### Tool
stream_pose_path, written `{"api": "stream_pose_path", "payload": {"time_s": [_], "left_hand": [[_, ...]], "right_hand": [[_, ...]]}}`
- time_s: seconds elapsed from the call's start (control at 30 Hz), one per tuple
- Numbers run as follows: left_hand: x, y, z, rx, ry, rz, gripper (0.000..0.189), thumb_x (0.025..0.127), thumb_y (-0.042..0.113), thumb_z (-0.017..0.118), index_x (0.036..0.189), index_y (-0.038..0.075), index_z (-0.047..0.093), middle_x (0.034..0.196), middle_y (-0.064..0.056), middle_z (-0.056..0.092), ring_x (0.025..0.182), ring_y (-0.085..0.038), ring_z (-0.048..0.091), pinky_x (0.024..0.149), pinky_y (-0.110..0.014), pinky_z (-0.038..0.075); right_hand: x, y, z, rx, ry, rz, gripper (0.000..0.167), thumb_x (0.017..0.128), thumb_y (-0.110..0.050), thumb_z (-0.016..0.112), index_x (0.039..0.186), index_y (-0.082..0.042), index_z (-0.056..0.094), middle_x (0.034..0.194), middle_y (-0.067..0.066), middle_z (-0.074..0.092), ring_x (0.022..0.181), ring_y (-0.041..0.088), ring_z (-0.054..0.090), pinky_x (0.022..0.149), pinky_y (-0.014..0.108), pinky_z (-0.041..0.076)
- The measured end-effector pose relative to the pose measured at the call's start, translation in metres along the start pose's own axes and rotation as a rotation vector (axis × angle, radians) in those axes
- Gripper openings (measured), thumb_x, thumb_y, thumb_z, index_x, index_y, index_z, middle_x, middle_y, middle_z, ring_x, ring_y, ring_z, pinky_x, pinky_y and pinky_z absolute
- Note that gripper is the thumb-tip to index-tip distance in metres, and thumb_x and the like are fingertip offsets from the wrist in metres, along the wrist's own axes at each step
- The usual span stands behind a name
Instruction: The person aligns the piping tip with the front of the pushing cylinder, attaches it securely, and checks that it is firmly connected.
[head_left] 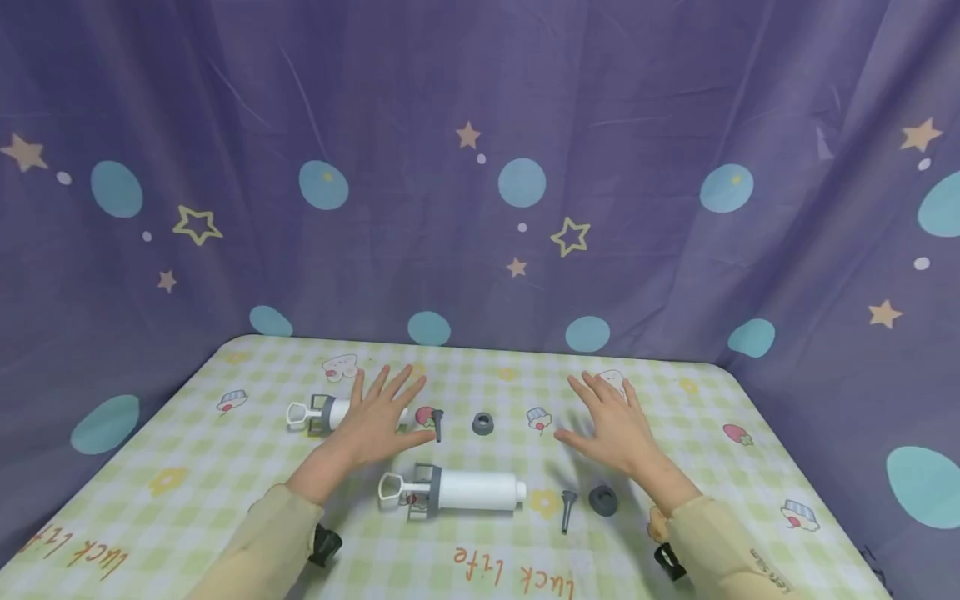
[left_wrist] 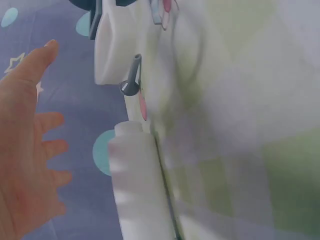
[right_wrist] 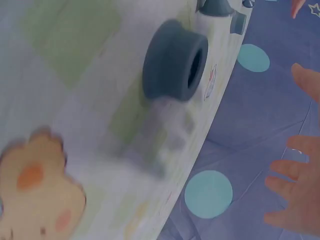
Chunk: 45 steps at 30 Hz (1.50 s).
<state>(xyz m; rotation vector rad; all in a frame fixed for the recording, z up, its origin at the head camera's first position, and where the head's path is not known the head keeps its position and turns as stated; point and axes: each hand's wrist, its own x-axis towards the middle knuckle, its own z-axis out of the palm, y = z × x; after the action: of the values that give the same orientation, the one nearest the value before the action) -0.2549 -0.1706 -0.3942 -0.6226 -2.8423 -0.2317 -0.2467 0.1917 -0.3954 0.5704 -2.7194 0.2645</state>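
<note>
My left hand (head_left: pixel 378 425), fingers spread, is held above the rear white plunger tube (head_left: pixel 341 412), hiding part of its barrel. Nearer me lies a similar plunger tube (head_left: pixel 476 490) with a grey collar and a white loop handle. Beside the left thumb is a small grey nozzle (head_left: pixel 438 427), and a grey ring cap (head_left: pixel 483 423) sits right of that. With fingers apart, my right hand (head_left: pixel 617 433) hovers beyond a second grey nozzle (head_left: pixel 566 510) and ring cap (head_left: pixel 603 501). That cap (right_wrist: pixel 167 65) looms large in the right wrist view. Neither hand holds anything.
A green-and-white checked cloth (head_left: pixel 300 533) with printed cakes and flowers covers the table. Behind it hangs a purple curtain (head_left: pixel 420 250) patterned with stars and dots. Black wrist straps (head_left: pixel 325 546) show under the sleeves.
</note>
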Motion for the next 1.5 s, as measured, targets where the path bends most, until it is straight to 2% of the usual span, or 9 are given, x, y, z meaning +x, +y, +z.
{"api": "stream_pose_path", "payload": {"time_s": [0.3,0.47,0.7,0.83,0.9,1.0,1.17,1.37,1.5], "left_hand": [[0.001,-0.004,0.01,-0.05,0.048,0.027,0.078,0.079,0.061,0.055,0.138,0.013,0.04,0.144,-0.011,0.034,0.133,-0.035,0.026,0.107,-0.059,0.0],[0.003,-0.004,0.013,-0.093,0.052,0.025,0.074,0.079,0.057,0.058,0.134,0.009,0.044,0.138,-0.012,0.042,0.131,-0.034,0.032,0.108,-0.057,0.001],[0.009,-0.002,0.02,-0.121,0.048,0.055,0.069,0.08,0.052,0.06,0.131,0.008,0.048,0.134,-0.012,0.046,0.127,-0.033,0.037,0.109,-0.056,0.003],[0.01,-0.001,0.022,-0.132,0.037,0.073,0.065,0.081,0.05,0.061,0.129,0.007,0.05,0.132,-0.012,0.048,0.124,-0.031,0.041,0.108,-0.057,0.006],[0.012,-0.001,0.024,-0.144,0.034,0.074,0.063,0.081,0.047,0.062,0.127,0.006,0.051,0.13,-0.012,0.05,0.123,-0.031,0.042,0.108,-0.056,0.008],[0.015,-0.001,0.027,-0.148,0.026,0.071,0.06,0.082,0.043,0.062,0.127,0.006,0.051,0.129,-0.012,0.051,0.122,-0.03,0.043,0.108,-0.055,0.012],[0.02,-0.001,0.03,-0.177,0.003,0.057,0.055,0.083,0.035,0.063,0.127,0.004,0.05,0.127,-0.014,0.052,0.12,-0.031,0.045,0.105,-0.057,0.021],[0.023,-0.001,0.034,-0.195,-0.03,0.019,0.05,0.085,0.033,0.061,0.126,0.006,0.051,0.125,-0.012,0.053,0.118,-0.03,0.047,0.103,-0.053,0.028],[0.024,0.0,0.035,-0.207,-0.049,0.003,0.048,0.085,0.028,0.061,0.126,0.006,0.051,0.124,-0.012,0.055,0.117,-0.029,0.048,0.104,-0.052,0.026]], "right_hand": [[0.01,-0.015,0.013,0.113,0.032,-0.023,0.076,0.077,-0.052,0.063,0.137,-0.011,0.041,0.136,0.014,0.045,0.124,0.033,0.042,0.107,0.055,0.019],[0.017,-0.025,0.019,0.182,0.0,-0.049,0.073,0.078,-0.049,0.064,0.136,-0.01,0.041,0.132,0.012,0.049,0.122,0.03,0.045,0.105,0.054,0.024],[0.026,-0.04,0.024,0.211,-0.042,-0.084,0.071,0.077,-0.046,0.066,0.134,-0.01,0.044,0.129,0.01,0.051,0.12,0.029,0.047,0.106,0.05,0.025],[0.03,-0.046,0.03,0.224,-0.07,-0.104,0.065,0.079,-0.044,0.065,0.132,-0.01,0.047,0.126,0.009,0.054,0.116,0.029,0.05,0.104,0.048,0.031],[0.033,-0.049,0.032,0.239,-0.096,-0.118,0.062,0.08,-0.042,0.065,0.131,-0.01,0.048,0.125,0.01,0.054,0.111,0.029,0.053,0.099,0.046,0.037],[0.037,-0.052,0.034,0.243,-0.177,-0.139,0.063,0.082,-0.04,0.063,0.134,-0.011,0.044,0.13,0.011,0.05,0.112,0.029,0.052,0.096,0.045,0.04],[0.045,-0.059,0.038,0.236,-0.33,-0.171,0.071,0.083,-0.04,0.062,0.14,-0.01,0.034,0.139,0.012,0.039,0.124,0.03,0.042,0.101,0.045,0.036],[0.054,-0.064,0.044,0.227,-0.393,-0.196,0.071,0.083,-0.036,0.064,0.141,-0.009,0.032,0.141,0.012,0.036,0.126,0.03,0.039,0.101,0.048,0.035],[0.059,-0.067,0.049,0.235,-0.446,-0.223,0.072,0.084,-0.035,0.063,0.142,-0.01,0.029,0.146,0.012,0.03,0.13,0.032,0.034,0.1,0.052,0.034]]}}
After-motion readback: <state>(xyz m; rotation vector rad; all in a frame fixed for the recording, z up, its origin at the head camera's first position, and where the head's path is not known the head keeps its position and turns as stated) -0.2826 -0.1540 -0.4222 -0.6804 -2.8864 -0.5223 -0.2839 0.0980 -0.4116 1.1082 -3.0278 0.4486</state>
